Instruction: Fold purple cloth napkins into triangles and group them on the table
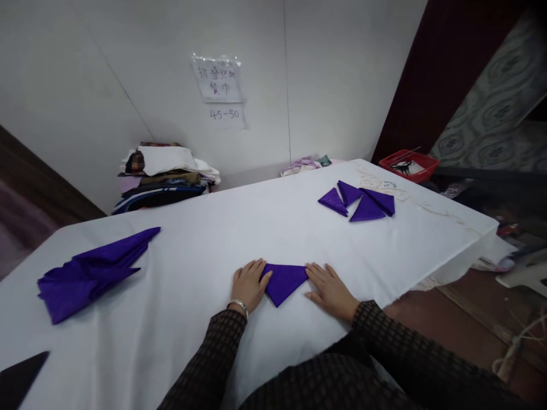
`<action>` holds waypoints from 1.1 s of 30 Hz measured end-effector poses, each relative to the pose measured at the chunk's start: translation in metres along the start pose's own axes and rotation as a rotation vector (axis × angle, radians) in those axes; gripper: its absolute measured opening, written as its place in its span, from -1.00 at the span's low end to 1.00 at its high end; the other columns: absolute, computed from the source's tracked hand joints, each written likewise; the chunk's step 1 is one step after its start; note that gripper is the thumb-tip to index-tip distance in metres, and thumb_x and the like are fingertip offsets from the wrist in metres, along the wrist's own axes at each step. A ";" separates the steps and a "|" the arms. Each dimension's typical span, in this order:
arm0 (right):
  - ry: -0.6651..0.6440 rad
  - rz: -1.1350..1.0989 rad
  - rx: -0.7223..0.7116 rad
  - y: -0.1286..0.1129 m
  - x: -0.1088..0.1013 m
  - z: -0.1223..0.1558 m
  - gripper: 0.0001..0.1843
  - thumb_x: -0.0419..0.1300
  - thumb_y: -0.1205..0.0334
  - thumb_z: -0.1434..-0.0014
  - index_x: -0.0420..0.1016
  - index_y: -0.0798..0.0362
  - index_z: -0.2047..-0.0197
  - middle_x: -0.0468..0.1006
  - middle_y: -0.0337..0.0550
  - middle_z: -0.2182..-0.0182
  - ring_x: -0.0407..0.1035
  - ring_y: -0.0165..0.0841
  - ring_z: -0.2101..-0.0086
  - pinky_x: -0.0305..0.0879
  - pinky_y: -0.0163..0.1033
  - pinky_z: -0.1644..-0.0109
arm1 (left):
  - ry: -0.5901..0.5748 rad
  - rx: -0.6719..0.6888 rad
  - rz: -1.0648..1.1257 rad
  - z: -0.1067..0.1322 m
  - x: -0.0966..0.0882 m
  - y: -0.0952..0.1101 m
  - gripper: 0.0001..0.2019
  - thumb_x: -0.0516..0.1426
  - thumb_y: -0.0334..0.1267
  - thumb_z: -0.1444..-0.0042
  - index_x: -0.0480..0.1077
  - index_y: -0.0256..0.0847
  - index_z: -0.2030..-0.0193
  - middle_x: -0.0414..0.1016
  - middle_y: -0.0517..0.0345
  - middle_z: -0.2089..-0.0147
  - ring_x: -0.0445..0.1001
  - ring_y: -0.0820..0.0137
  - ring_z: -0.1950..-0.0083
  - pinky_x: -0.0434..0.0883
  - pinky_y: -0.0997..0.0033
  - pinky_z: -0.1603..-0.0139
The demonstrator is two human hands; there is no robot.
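A purple napkin (282,281) folded into a triangle lies on the white tablecloth (239,233) just in front of me, its tip toward me. My left hand (248,283) rests flat on its left corner, fingers stretched out. My right hand (329,289) lies flat at its right corner, fingers also extended. Neither hand grips anything. A bracelet circles my left wrist.
A heap of unfolded purple napkins (92,272) lies at the left. Several folded purple triangles (358,202) sit at the far right. Stacked cloths (164,175) lean by the wall, a red basket (409,165) stands beyond the table's right end, and a dark cloth corner (19,378) shows at lower left.
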State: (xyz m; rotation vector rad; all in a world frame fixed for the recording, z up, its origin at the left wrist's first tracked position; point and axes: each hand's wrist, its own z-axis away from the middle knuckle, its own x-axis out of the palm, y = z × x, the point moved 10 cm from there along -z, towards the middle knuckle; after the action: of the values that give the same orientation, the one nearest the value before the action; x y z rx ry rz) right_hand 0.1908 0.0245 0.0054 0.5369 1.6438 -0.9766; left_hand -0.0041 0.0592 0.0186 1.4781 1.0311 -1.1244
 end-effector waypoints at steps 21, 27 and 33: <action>-0.011 -0.058 -0.216 -0.054 -0.030 -0.036 -0.23 -0.09 -0.23 -0.21 0.03 0.13 -0.31 0.03 0.05 -0.29 -0.21 -0.20 -0.29 -0.41 0.05 -0.32 | -0.020 0.090 -0.028 0.020 0.007 -0.009 -0.56 -0.09 -0.08 -0.22 0.21 -0.02 -0.23 0.24 0.17 -0.27 0.17 0.24 -0.26 0.16 0.12 -0.18; -0.066 -0.107 -0.310 -0.098 -0.003 -0.056 -0.20 -0.09 -0.23 -0.21 0.00 0.18 -0.31 0.07 0.11 -0.27 -0.18 -0.16 -0.28 -0.35 0.08 -0.32 | -0.042 0.084 -0.044 0.021 0.011 -0.011 -0.54 -0.09 -0.09 -0.22 0.18 -0.03 -0.25 0.21 0.16 -0.29 0.12 0.25 -0.29 0.11 0.12 -0.23; -0.084 -0.129 -0.246 -0.062 0.002 -0.037 -0.21 -0.09 -0.23 -0.21 0.01 0.13 -0.32 0.06 0.07 -0.28 -0.16 -0.17 -0.28 -0.34 0.11 -0.31 | -0.037 0.078 -0.046 0.021 0.010 -0.010 -0.54 -0.10 -0.08 -0.23 0.18 -0.03 -0.25 0.21 0.17 -0.29 0.13 0.24 -0.29 0.12 0.09 -0.22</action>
State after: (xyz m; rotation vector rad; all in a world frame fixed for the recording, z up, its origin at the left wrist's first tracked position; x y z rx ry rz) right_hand 0.1218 0.0195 0.0265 0.2234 1.7089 -0.8612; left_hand -0.0153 0.0406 0.0050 1.4962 1.0103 -1.2322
